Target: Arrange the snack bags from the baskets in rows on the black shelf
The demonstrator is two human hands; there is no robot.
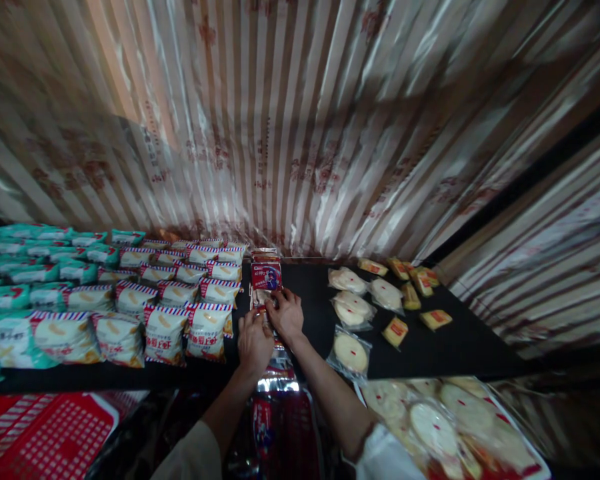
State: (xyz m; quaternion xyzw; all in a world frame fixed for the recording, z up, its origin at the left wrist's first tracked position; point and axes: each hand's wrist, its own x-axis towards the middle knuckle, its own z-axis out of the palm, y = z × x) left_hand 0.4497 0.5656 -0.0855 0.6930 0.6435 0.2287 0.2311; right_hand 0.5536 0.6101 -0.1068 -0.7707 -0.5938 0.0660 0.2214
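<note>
A narrow row of red snack packets (267,275) runs from the back of the black table toward me, its nearer end partly under my hands. My left hand (256,341) is closed at the left side of this row, its fingers curled against a packet. From the right side, my right hand (286,313) closes on the row slightly farther back, fingers bent over a packet. The two hands nearly meet. A shiny silver-and-red packet (279,373) shows between my wrists. My fingers hide the packets they grip.
Rows of white shrimp-snack bags (205,333) and teal bags (10,297) stand on the left. Right of the row lie round wrapped flatbreads (353,310) and small yellow packets (395,331). Below are a red basket (55,433) and a box of flatbreads (523,437). Striped sheeting (280,133) hangs behind.
</note>
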